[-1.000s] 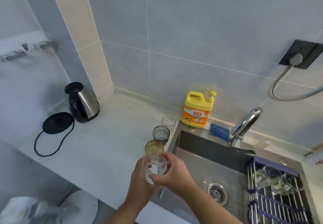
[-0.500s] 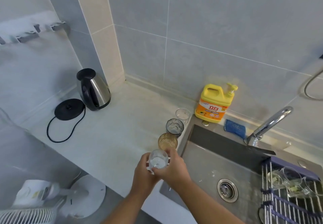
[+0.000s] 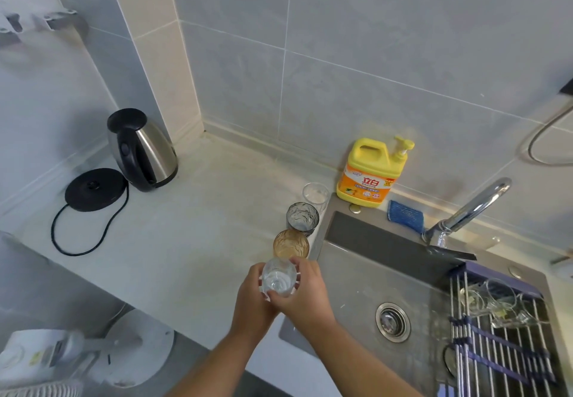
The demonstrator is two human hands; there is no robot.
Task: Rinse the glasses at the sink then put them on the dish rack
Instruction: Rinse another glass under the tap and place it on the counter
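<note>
A clear glass is held between both hands at the sink's left edge. My left hand cups it from the left and my right hand wraps it from the right. Behind it on the counter stand an amber glass, a grey textured glass and a clear glass in a row. The steel sink lies to the right with its faucet. The dish rack spans the sink's right side and holds clear glasses.
A yellow detergent bottle and a blue sponge sit behind the sink. A kettle and its black base stand at the counter's back left. A white appliance lies below the counter edge.
The view has swung left and down. Both hands keep hold of the clear glass, which now sits lower, close to the counter beside the amber glass.
</note>
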